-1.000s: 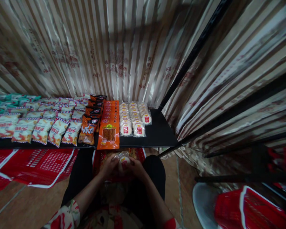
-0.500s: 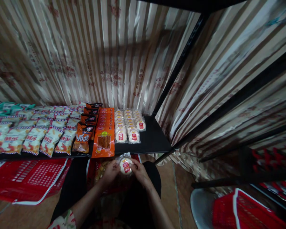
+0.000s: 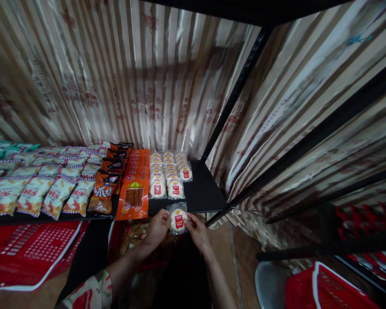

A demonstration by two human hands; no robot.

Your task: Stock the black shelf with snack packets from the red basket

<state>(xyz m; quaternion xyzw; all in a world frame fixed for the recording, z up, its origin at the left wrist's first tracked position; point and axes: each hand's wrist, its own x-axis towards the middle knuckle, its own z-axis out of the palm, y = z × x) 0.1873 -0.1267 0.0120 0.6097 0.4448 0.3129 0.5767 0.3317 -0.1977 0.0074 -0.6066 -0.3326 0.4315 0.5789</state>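
At the shelf edge [image 3: 193, 208], both hands hold a red-labelled cake packet [image 3: 178, 219]

Free room only at the right end of the shelf

You find bare black shelf [image 3: 203, 195] only to the right of the round cake packets [image 3: 167, 174], as far as the slanted black post [image 3: 234, 92] at the corner. To the left, the orange packets [image 3: 135, 182] and the snack bags [image 3: 48, 189] cover the shelf almost to its front edge. The striped curtain [image 3: 131, 73] closes the back, and a dark shelf board [image 3: 260, 8] limits the room above.
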